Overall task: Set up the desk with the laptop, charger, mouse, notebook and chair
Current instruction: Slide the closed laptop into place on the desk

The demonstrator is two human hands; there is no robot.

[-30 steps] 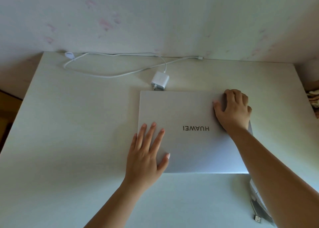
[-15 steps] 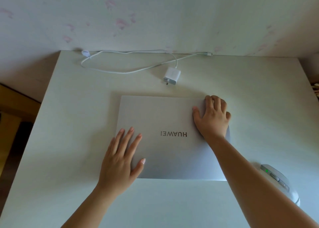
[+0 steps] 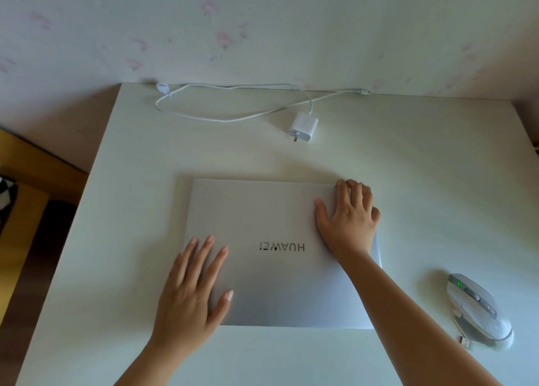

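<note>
A closed silver laptop [image 3: 271,216] lies flat in the middle of the white desk [image 3: 423,181], its logo upside down to me. My left hand [image 3: 192,292] rests flat on its near left corner, fingers straight and spread. My right hand [image 3: 350,219] lies on the far right corner, fingers bent over the far edge. Behind the laptop sits a white charger block [image 3: 304,126], its cable [image 3: 204,117] looping along the wall. A white and grey mouse [image 3: 478,312] with a green light lies to the right, a small USB plug [image 3: 466,342] beside it. No notebook or chair is in view.
The desk stands against a pale wall with pink flower marks [image 3: 224,38]. Wooden floor [image 3: 26,210] shows past the desk's left edge. Bare desk surface lies left of the laptop and in front of it.
The laptop and both hands now sit lower and further left relative to the charger; a wider gap lies between them. My view has turned right, bringing the mouse fully into sight.
</note>
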